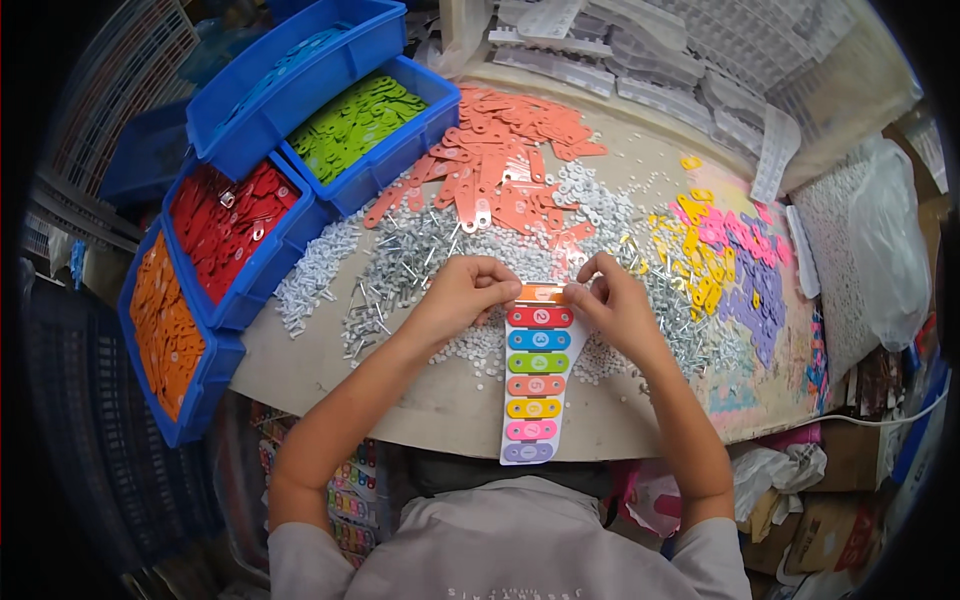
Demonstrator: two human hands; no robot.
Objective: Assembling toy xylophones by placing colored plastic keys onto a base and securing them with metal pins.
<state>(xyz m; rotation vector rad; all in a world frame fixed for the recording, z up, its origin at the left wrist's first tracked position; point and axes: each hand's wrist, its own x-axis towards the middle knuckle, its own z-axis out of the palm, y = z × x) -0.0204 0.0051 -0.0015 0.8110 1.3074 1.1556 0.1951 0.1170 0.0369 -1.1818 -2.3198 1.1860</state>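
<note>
A small toy xylophone (536, 400) with a white base lies lengthwise toward me, its lower end at the table's front edge. Colored bars in red, blue, green, salmon, yellow, pink and purple run down it. At its far end is an orange bar (543, 294). My left hand (462, 297) pinches the left end of this bar, thumb on top and fingers curled. At the right end, the bent fingers and thumb of my right hand (618, 308) press on it. Whatever lies under the fingertips is hidden.
Blue bins of red (228, 225), orange (163, 330), green (358, 130) and blue bars (285, 80) stand at left. Salmon bars (515, 150), metal pins (400, 260) and small white pieces (318, 280) are heaped beyond my hands. Yellow, pink and purple bars (755, 300) lie right.
</note>
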